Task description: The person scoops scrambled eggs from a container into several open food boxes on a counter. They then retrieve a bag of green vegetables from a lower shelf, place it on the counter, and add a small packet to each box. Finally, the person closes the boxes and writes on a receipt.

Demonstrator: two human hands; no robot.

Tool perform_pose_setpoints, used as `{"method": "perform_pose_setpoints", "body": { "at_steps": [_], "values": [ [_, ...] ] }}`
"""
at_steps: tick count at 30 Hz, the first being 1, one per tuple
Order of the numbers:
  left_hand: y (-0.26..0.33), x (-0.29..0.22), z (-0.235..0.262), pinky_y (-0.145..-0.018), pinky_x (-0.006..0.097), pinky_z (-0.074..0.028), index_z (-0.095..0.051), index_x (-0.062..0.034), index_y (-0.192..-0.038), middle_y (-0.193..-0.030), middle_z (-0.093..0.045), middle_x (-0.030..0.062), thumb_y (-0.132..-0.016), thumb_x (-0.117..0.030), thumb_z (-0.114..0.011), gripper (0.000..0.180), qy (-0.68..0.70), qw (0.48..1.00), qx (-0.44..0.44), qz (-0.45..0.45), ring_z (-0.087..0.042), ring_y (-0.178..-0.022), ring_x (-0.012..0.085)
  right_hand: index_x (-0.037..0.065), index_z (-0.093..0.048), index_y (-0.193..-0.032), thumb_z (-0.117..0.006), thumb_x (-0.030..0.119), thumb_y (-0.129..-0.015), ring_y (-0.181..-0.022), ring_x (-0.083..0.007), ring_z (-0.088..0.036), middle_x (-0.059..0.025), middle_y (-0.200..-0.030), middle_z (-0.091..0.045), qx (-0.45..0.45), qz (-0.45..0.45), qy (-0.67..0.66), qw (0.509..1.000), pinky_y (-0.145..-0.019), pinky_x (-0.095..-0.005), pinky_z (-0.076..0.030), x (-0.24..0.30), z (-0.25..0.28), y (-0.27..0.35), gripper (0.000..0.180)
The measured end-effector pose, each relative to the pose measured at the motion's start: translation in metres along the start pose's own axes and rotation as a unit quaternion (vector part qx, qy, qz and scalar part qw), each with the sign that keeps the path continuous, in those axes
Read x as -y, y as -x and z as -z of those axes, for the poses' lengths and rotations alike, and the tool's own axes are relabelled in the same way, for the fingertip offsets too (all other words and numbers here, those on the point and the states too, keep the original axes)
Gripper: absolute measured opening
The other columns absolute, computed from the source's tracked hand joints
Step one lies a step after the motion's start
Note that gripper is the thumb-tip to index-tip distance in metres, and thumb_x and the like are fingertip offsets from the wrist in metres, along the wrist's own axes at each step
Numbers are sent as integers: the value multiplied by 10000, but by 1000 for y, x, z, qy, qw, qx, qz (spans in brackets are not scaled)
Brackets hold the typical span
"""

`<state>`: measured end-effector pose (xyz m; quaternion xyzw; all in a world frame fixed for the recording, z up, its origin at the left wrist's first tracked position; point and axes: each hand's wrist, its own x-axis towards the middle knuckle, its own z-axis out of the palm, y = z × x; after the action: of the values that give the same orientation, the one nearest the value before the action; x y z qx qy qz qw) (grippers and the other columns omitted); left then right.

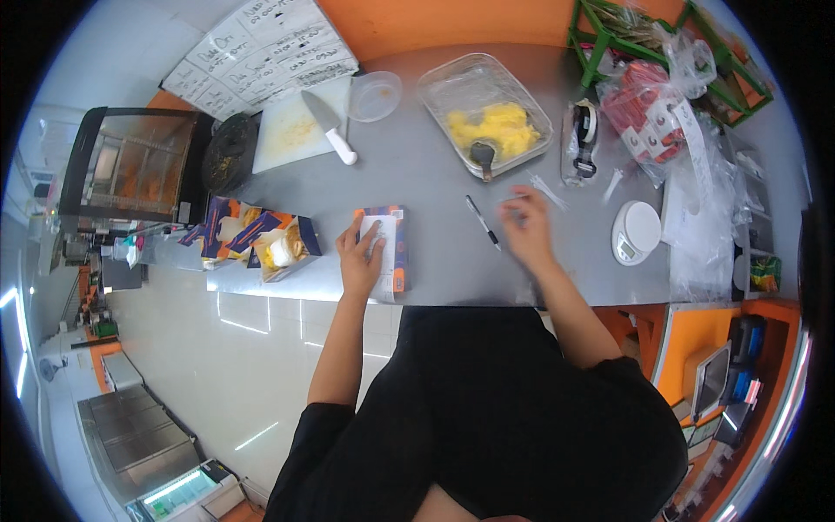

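My left hand (358,258) lies with fingers spread on a white paper slip (376,277), pressing it onto a flat purple and orange carton (399,252) near the table's front edge. To the right, my right hand (528,233) hovers over the steel table with loosely bent fingers, a little blurred, and I see nothing in it. Just left of that hand a black and white pen (484,222) lies on the table. Two open purple and orange food boxes (280,250) (228,228) stand to the left, with food and white wrapping inside.
Behind my hands is a clear tray (435,85) of yellow food with a dark scoop. A knife (329,126) rests on a white cutting board (278,143), beside a clear lid (375,96). At right are a white scale (637,230), a tape dispenser (581,143) and bagged red packets (648,109).
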<state>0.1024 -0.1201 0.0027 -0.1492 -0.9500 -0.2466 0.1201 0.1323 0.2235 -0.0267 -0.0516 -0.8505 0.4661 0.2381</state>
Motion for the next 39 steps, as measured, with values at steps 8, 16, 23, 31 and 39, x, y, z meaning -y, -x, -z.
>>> {"method": "perform_pose_setpoints", "body": {
  "at_steps": [8, 16, 23, 31, 39],
  "values": [
    [-7, -6, 4, -1076, 404, -408, -683, -229, -1263, -1481, -429, 69, -901, -213, -677, 363, 21, 997, 29, 64, -417, -1334, 310, 174, -788, -977, -763, 290, -836, -1220, -274, -448, -54, -1356, -540, 225, -56, -102, 967, -968, -386, -428, 94, -165, -21, 185],
    [-3, -11, 0, -1081, 403, -408, -654, -158, -1295, -1500, -429, 93, -913, -243, -674, 392, 19, 996, 12, 90, -438, -1347, 306, 174, -801, -915, -744, 264, -826, -1239, -289, -416, -17, -1344, -543, 160, -37, -32, 986, -1045, -420, -344, 102, -187, -9, 139],
    [-1, -8, -2, -1082, 401, -402, -655, -141, -1282, -1508, -432, 95, -911, -240, -675, 384, 18, 997, 6, 74, -442, -1347, 309, 127, -730, -929, -726, 300, -816, -1169, -299, -540, -59, -1266, -603, 129, -86, 14, 988, -973, -437, -433, 117, -183, -12, 206],
    [-4, -10, 1, -1106, 404, -382, -660, -107, -1268, -1494, -437, 119, -917, -202, -669, 364, 50, 996, 8, 73, -436, -1362, 313, 109, -656, -1053, -738, 248, -767, -993, -277, -669, -91, -1067, -695, 272, -259, -18, 926, -878, -428, -498, 99, -206, -55, 328],
    [-2, -7, 0, -1120, 395, -352, -576, -69, -1362, -1517, -400, 155, -987, -236, -574, 410, 126, 988, 32, 82, -403, -1387, 317, 79, -637, -1052, -687, 142, -821, -875, -254, -671, -108, -988, -682, 134, -7, -155, 979, -762, -371, -533, 85, -136, -35, 245]
  ]
}}
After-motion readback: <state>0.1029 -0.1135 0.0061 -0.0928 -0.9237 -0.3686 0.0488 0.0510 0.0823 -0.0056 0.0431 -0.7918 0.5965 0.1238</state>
